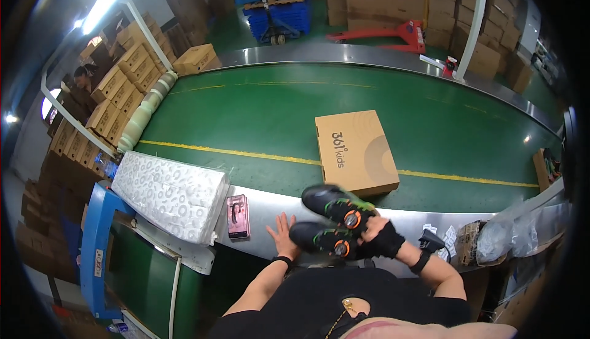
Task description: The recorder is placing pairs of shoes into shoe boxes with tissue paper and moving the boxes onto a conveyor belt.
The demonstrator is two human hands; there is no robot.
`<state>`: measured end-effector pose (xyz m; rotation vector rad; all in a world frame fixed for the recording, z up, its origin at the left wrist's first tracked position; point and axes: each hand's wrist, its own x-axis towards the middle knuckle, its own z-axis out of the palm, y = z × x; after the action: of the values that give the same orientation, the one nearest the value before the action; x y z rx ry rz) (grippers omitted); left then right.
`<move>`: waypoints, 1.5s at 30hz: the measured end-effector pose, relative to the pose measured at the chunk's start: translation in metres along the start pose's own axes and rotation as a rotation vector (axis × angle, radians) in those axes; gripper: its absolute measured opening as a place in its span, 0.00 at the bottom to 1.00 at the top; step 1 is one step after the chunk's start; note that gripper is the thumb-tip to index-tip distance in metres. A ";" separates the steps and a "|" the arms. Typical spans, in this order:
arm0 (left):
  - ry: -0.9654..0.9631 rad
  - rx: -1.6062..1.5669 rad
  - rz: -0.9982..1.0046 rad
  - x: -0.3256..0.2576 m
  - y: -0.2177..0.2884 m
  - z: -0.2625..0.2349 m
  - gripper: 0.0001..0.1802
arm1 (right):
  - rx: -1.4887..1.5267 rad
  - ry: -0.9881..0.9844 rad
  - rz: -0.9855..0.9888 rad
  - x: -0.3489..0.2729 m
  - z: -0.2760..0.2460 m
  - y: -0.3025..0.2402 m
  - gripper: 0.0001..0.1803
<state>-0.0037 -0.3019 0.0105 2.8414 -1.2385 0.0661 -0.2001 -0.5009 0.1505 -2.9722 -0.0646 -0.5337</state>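
Note:
My right hand (376, 233), in a black fingerless glove, holds a pair of black shoes with orange and green details by one end. The upper shoe (324, 200) and the lower shoe (313, 237) lie side by side above the metal ledge, each with a round orange-rimmed dial. Bare and with fingers spread, my left hand (284, 236) is beside the lower shoe's toe; whether they touch is hard to tell. Just beyond the shoes, a closed brown cardboard shoebox (362, 158) sits on the green conveyor belt (258, 112).
On the ledge to the left are a phone with a pink screen (238, 217) and a stack of white patterned paper (172, 194). A black handheld device (432, 239) and clear plastic bags (495, 241) are at right. Boxes (114, 87) are piled far left, where another person (83, 78) shows.

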 end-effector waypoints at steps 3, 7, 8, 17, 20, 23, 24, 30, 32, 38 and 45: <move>0.048 -0.042 -0.022 0.001 0.001 0.008 0.31 | 0.120 -0.100 0.085 -0.008 0.004 -0.020 0.12; 0.089 -0.062 -0.007 0.002 0.005 0.005 0.27 | 0.150 -0.195 0.264 -0.033 0.027 -0.020 0.12; 0.088 -0.097 -0.010 0.002 0.007 0.001 0.25 | 0.185 -0.164 0.352 -0.038 0.029 -0.019 0.13; -0.019 -0.730 -0.313 0.060 -0.034 -0.007 0.14 | 0.199 -0.137 0.546 -0.036 0.028 -0.022 0.15; 0.194 -0.912 -0.177 0.115 -0.012 -0.028 0.23 | 0.195 -0.122 0.610 -0.037 0.029 -0.028 0.16; -0.149 -0.972 -0.093 0.160 0.021 -0.043 0.25 | 0.189 -0.129 0.635 -0.035 0.029 -0.025 0.16; -0.237 -1.099 -0.087 0.167 0.039 -0.041 0.26 | 0.184 -0.144 0.639 -0.036 0.027 -0.027 0.17; -0.398 -1.360 -0.107 0.186 0.086 -0.042 0.31 | 0.429 -0.234 0.696 -0.026 -0.014 -0.034 0.14; -0.173 -1.213 0.042 0.197 0.087 -0.064 0.33 | 0.686 0.019 0.928 -0.034 -0.023 -0.019 0.10; 0.098 -1.287 0.164 0.174 0.153 -0.182 0.28 | -0.059 0.229 0.889 0.013 0.003 0.051 0.46; 0.002 -1.076 0.643 0.154 0.145 -0.143 0.24 | 0.309 0.571 0.910 0.010 0.054 0.131 0.31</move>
<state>-0.0089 -0.5051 0.1645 1.4974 -1.4936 -0.4321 -0.1644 -0.6238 0.0891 -2.1082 1.0648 -1.0377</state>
